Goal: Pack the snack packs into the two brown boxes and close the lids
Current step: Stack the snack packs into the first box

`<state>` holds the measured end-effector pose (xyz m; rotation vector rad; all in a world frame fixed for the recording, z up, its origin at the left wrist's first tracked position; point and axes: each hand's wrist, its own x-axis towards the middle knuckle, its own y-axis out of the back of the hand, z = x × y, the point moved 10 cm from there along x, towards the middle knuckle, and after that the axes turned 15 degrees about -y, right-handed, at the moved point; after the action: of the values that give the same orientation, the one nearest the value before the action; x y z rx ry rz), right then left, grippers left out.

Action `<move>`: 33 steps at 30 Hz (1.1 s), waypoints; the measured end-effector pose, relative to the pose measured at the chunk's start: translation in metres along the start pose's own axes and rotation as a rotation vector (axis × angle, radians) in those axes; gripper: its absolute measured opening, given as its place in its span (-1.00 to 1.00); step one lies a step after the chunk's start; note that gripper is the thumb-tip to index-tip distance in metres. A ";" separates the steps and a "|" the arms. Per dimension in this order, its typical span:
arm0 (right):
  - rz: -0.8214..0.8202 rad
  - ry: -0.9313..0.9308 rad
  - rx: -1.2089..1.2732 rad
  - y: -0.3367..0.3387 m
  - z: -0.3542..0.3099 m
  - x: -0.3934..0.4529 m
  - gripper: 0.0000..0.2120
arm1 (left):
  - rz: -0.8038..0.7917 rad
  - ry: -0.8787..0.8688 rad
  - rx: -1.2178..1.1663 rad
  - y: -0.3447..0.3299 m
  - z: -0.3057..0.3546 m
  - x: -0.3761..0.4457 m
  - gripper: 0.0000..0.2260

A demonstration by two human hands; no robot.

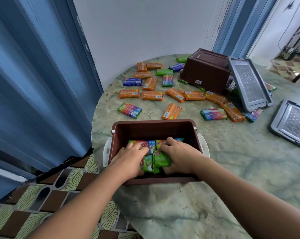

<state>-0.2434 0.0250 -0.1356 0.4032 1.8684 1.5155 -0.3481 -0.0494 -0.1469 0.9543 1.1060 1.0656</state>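
Head view, all places given relative to the near brown box (156,128). This box stands open on the round marbled table (232,161), w/ white side handles. Both hands are inside it. The left hand (130,159) has curled fingers on a green snack pack (148,165) at the box's near side. The right hand (176,156) grips another green pack (162,159) just beside it. Behind the hands, rainbow packs (142,143) lie on the box floor.

Beyond the box, many loose packs are spread on the table: orange packs (152,95), a blue pack (132,82), a rainbow pack (129,110). Far right of the box the second brown box (206,69) lies upside down, tilted, w/ a grey lid (249,83) leaning on it. Another grey lid (290,124) lies right of the near box, well apart.
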 end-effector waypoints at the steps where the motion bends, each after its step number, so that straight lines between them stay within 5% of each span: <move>1: -0.012 0.004 0.005 0.003 0.000 -0.001 -0.34 | 0.004 0.001 -0.001 0.000 0.001 0.000 -0.41; 6: -0.070 0.063 0.116 0.013 0.002 -0.010 -0.66 | 0.002 0.005 -0.030 0.001 0.001 0.000 -0.42; 13: -0.228 0.010 0.147 0.000 0.012 0.003 -0.60 | 0.021 0.008 -0.041 0.002 0.001 -0.001 -0.50; 20: -0.153 -0.047 0.110 -0.004 0.015 0.007 -0.66 | 0.048 0.021 -0.049 0.002 -0.001 -0.003 -0.52; 27: -0.083 -0.057 -0.030 -0.008 0.012 0.000 -0.13 | 0.067 0.030 -0.059 0.004 -0.001 -0.003 -0.56; 33: -0.024 -0.005 -0.152 -0.011 0.005 -0.004 -0.29 | 0.065 0.028 -0.063 0.004 -0.002 -0.003 -0.53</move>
<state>-0.2354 0.0231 -0.1454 0.3123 1.7347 1.6255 -0.3505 -0.0516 -0.1430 0.9326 1.0644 1.1631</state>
